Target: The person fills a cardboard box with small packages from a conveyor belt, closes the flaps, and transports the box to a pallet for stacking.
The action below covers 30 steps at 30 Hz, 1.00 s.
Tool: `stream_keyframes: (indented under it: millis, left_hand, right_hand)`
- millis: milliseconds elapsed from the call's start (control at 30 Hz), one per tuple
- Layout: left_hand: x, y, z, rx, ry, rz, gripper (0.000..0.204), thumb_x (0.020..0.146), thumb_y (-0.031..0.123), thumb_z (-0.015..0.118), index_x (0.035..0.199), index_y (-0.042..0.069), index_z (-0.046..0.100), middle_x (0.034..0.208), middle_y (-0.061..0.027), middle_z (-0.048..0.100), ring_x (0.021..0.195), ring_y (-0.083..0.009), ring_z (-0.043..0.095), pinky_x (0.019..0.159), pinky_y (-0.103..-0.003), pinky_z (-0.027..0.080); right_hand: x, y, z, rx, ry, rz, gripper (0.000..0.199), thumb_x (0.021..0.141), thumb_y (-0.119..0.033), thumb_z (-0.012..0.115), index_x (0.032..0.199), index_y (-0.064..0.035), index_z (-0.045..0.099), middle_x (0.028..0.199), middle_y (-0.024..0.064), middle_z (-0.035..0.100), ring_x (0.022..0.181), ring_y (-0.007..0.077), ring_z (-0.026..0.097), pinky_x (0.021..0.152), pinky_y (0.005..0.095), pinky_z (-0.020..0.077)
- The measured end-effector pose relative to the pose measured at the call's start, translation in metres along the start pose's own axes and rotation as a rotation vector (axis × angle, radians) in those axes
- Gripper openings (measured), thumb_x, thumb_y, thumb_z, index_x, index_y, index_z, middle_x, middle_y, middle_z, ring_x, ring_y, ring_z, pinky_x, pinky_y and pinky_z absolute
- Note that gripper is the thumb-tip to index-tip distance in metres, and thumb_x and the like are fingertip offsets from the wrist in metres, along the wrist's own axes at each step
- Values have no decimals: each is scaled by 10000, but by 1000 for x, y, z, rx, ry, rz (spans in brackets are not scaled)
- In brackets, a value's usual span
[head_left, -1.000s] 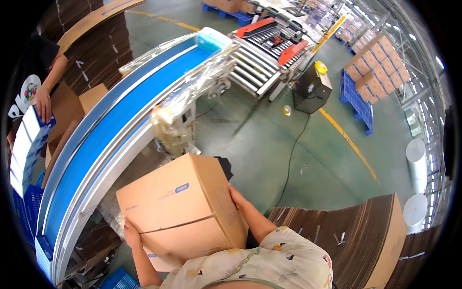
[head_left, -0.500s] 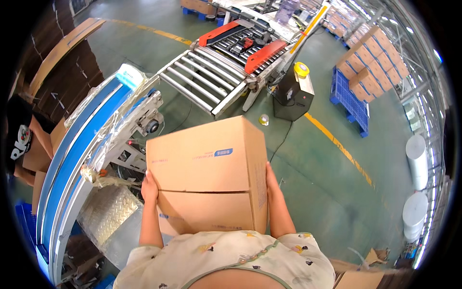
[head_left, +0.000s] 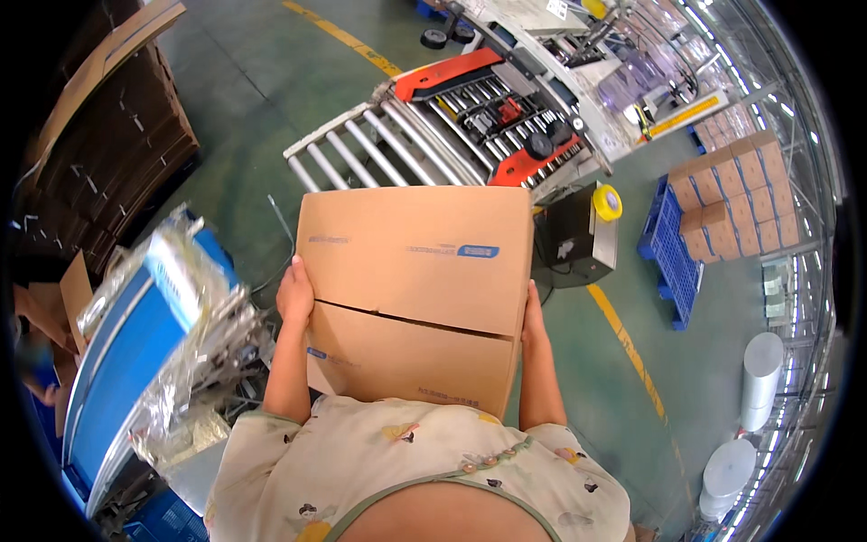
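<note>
I hold a brown cardboard box (head_left: 415,294) in front of my chest, its top flaps folded shut with a seam running across. My left hand (head_left: 294,294) presses flat against the box's left side. On the opposite side my right hand (head_left: 533,316) grips the right edge. Just beyond the box lies a roller conveyor (head_left: 384,149) with metal rollers, leading into a red-guarded taping machine (head_left: 501,113).
A blue belt conveyor (head_left: 135,334) wrapped in plastic runs along my left. Flat cardboard stacks (head_left: 99,154) lie at the far left. A black stand with a yellow tape roll (head_left: 607,202) is right of the box; a blue pallet of cartons (head_left: 722,208) and white rolls (head_left: 759,379) stand farther right.
I have turned right, from the blue belt conveyor toward the roller conveyor, carrying the box along. Both hands have stayed on its sides.
</note>
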<state>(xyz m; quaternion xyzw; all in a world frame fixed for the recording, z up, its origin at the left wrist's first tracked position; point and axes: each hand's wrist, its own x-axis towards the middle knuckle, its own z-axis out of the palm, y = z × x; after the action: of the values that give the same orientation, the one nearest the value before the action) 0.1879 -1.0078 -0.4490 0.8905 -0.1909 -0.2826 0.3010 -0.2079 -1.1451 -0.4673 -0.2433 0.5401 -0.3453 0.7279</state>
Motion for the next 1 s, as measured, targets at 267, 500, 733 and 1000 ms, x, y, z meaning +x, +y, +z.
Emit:
stream_keyframes:
  millis: [267, 500, 733, 1000]
  left_hand:
    - [93, 68, 29, -69, 228, -159, 621, 881, 497, 202, 1112, 17, 521, 1095, -180, 549, 1039, -341, 493, 880, -392, 360]
    - [138, 147, 80, 158, 406, -342, 461, 895, 436, 289, 976, -4, 399, 979, -299, 529, 910, -463, 499, 764, -491, 402]
    - [148, 149, 94, -115, 380, -78, 468, 892, 334, 397, 1153, -51, 342, 1135, -260, 448, 1056, -370, 444, 893, -390, 347]
    - [142, 175, 91, -526, 221, 109, 647, 811, 206, 575, 1311, -3, 222, 1254, -168, 365, 1130, -243, 380, 955, -341, 290]
  right_hand:
    - [241, -82, 94, -234, -268, 115, 580, 865, -494, 344, 1230, -52, 434, 1193, 71, 496, 1059, 185, 478, 894, 286, 367]
    - [361, -161, 192, -624, -463, 486, 588, 841, -573, 340, 1144, -101, 518, 1008, 56, 593, 944, 164, 546, 790, 349, 449]
    - [266, -219, 252, -1638, -474, -977, 556, 847, -356, 402, 1264, 7, 333, 1295, 186, 352, 1223, 317, 297, 1024, 421, 201]
    - [273, -192, 256, -1748, -543, -1150, 650, 788, -335, 477, 1315, -17, 268, 1364, 146, 272, 1287, 263, 204, 1049, 456, 101]
